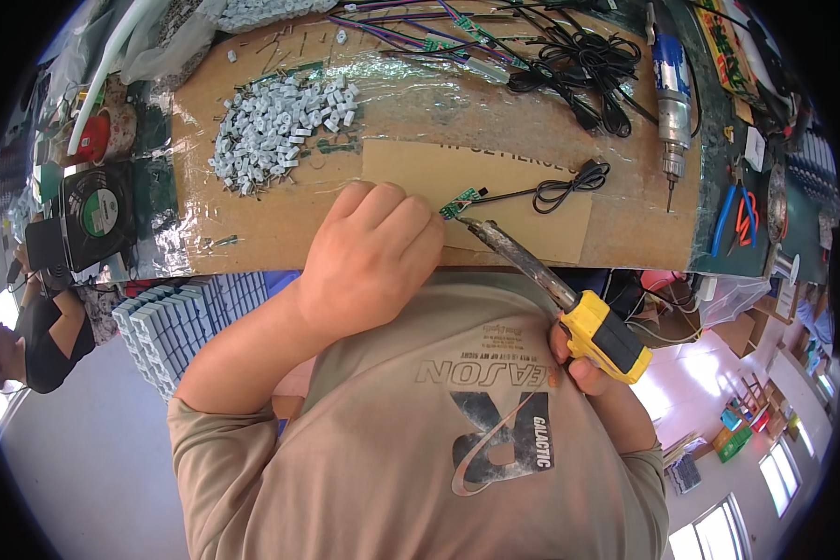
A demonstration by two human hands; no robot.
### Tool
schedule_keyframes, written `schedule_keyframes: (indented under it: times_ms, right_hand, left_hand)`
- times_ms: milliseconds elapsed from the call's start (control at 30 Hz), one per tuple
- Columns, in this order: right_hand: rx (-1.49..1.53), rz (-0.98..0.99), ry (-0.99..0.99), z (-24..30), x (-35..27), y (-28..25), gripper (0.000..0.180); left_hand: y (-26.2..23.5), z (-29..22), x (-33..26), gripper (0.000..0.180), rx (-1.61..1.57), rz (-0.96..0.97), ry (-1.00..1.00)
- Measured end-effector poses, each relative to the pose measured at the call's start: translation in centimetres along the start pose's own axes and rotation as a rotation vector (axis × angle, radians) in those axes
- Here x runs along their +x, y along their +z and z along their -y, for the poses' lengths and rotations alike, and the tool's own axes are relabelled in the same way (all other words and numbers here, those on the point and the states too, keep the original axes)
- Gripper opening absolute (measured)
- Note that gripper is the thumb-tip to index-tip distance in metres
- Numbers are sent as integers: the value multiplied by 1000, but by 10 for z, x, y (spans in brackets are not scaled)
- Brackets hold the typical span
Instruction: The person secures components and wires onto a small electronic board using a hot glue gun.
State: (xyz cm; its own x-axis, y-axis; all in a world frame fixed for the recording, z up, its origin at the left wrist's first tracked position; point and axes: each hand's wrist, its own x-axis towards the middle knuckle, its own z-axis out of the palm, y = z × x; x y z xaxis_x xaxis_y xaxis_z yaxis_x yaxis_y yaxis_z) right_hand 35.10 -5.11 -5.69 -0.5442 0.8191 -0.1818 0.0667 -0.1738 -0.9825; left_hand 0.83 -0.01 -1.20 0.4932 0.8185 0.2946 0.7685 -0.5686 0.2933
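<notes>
Cardboard-topped bench (pixel 252 233): left hand (pixel 369 257) pins circuit board (pixel 459 203), right hand (pixel 583 359) grips soldering iron (pixel 569 299).

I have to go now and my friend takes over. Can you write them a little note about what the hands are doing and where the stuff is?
Left hand: curled into a fist on the cardboard-covered bench, fingertips pressing down the small green circuit board.
Right hand: gripping the yellow-handled soldering iron, its tip right at the board's edge.
The board's black cable lies coiled just to the right.
Pile of small grey parts sits to the upper left; more wired boards and black cables lie at the far edge.
Done: one board is held under the iron. Whether its joint is finished cannot be told.
</notes>
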Motion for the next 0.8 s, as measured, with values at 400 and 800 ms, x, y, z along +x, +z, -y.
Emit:
schedule_keyframes:
  times_ms: [400, 800]
  right_hand:
    - [185, -80, 38, 5, 4, -1, 39]
    - [236, -584, -306, 27, 10, -59, 73]
  left_hand:
    - [0, -1, 7, 26, 11, 13, 1]
    - [0, -12, 17, 20, 14, -88, 1]
